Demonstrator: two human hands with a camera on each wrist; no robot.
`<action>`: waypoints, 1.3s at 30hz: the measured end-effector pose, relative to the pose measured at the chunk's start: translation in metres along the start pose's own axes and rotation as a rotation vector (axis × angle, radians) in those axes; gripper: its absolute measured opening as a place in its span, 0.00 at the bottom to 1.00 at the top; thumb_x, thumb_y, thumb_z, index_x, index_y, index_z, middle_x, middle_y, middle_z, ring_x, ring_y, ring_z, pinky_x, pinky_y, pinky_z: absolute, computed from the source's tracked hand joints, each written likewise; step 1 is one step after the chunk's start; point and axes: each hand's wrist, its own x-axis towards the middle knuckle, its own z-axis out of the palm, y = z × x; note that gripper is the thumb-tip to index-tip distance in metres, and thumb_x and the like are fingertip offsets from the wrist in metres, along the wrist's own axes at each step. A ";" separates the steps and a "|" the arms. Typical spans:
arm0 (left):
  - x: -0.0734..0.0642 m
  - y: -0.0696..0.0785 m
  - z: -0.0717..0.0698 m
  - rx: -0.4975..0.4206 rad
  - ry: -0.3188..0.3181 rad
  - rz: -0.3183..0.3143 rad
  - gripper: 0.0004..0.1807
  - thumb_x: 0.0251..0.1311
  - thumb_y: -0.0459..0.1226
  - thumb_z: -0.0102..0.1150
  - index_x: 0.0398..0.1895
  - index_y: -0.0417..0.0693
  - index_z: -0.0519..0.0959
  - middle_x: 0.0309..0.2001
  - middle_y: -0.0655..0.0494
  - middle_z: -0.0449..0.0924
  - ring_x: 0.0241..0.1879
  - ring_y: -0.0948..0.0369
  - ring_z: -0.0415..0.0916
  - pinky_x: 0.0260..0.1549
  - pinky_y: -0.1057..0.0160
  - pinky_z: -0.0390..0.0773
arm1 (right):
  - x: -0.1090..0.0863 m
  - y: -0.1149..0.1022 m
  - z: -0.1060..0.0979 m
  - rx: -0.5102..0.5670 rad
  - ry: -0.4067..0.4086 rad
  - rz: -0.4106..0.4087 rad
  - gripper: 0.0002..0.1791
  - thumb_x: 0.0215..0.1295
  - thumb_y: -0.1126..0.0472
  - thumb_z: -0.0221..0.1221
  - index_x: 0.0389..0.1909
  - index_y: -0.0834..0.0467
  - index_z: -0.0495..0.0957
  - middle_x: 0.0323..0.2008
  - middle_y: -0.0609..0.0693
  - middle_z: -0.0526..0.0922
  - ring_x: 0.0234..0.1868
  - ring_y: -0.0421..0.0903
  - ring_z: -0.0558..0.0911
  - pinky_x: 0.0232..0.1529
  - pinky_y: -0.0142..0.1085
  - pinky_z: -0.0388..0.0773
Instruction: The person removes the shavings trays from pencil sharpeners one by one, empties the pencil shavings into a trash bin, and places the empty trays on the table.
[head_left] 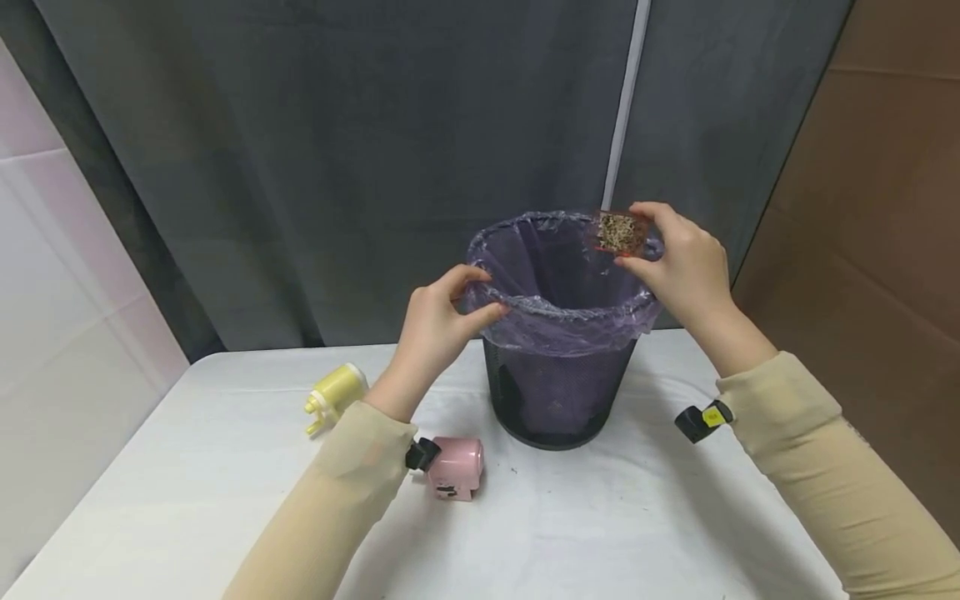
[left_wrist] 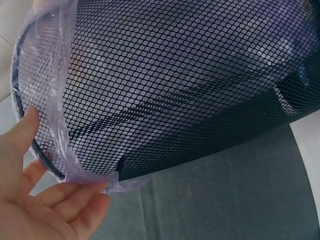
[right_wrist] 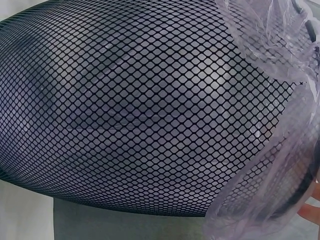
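Observation:
A black mesh wastebasket [head_left: 558, 392] stands upright on the table, lined with a purple plastic bag [head_left: 555, 329] folded over its rim. My left hand [head_left: 442, 325] grips the lined rim at the left, thumb and fingers around the edge; in the left wrist view, the left hand [left_wrist: 55, 200] touches the folded bag. My right hand [head_left: 686, 258] pinches a small translucent reddish box [head_left: 621, 233] above the basket's right rim. The box, tilted toward the camera, holds light brown shavings. In the right wrist view, basket mesh [right_wrist: 150, 110] fills most of the picture, and only fingertips show at the right edge.
A pink pencil sharpener-like object [head_left: 456, 468] lies near my left wrist. Farther left lies a yellow cylindrical object [head_left: 337, 396] with a small crank-like part. All stand on a white-covered table [head_left: 187, 483]; a dark curtain [head_left: 337, 167] hangs behind, with a brown panel [head_left: 870, 250] at right.

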 end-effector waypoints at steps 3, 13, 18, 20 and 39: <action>0.000 0.000 0.000 0.003 0.006 -0.004 0.22 0.51 0.43 0.72 0.49 0.50 0.79 0.52 0.48 0.80 0.54 0.50 0.75 0.52 0.51 0.73 | 0.000 0.000 0.001 0.000 -0.001 -0.002 0.34 0.48 0.63 0.74 0.57 0.59 0.73 0.50 0.58 0.81 0.44 0.61 0.80 0.33 0.55 0.73; 0.000 0.000 0.000 0.002 0.006 -0.008 0.21 0.50 0.43 0.73 0.48 0.50 0.79 0.52 0.48 0.80 0.54 0.50 0.76 0.52 0.51 0.73 | -0.001 -0.001 0.001 -0.029 0.006 -0.020 0.34 0.47 0.64 0.74 0.57 0.57 0.73 0.50 0.59 0.81 0.47 0.60 0.80 0.34 0.56 0.74; 0.000 -0.001 0.000 0.000 0.009 -0.001 0.21 0.50 0.43 0.73 0.48 0.50 0.79 0.52 0.47 0.80 0.54 0.50 0.75 0.52 0.50 0.73 | -0.001 -0.004 -0.002 -0.027 0.012 -0.040 0.34 0.46 0.65 0.74 0.57 0.57 0.74 0.51 0.57 0.81 0.49 0.59 0.79 0.35 0.56 0.74; 0.000 -0.001 0.000 -0.001 0.008 0.000 0.21 0.50 0.43 0.73 0.48 0.49 0.79 0.52 0.47 0.80 0.54 0.50 0.75 0.52 0.50 0.73 | -0.001 -0.005 -0.002 -0.028 0.016 -0.049 0.33 0.46 0.65 0.74 0.57 0.57 0.74 0.51 0.57 0.81 0.50 0.58 0.79 0.35 0.56 0.75; 0.001 0.000 0.000 0.024 0.004 -0.010 0.21 0.50 0.44 0.72 0.48 0.51 0.79 0.50 0.47 0.81 0.52 0.50 0.76 0.51 0.51 0.74 | 0.000 -0.002 -0.002 -0.097 0.018 -0.156 0.33 0.45 0.68 0.74 0.56 0.58 0.75 0.57 0.53 0.78 0.54 0.55 0.77 0.43 0.53 0.77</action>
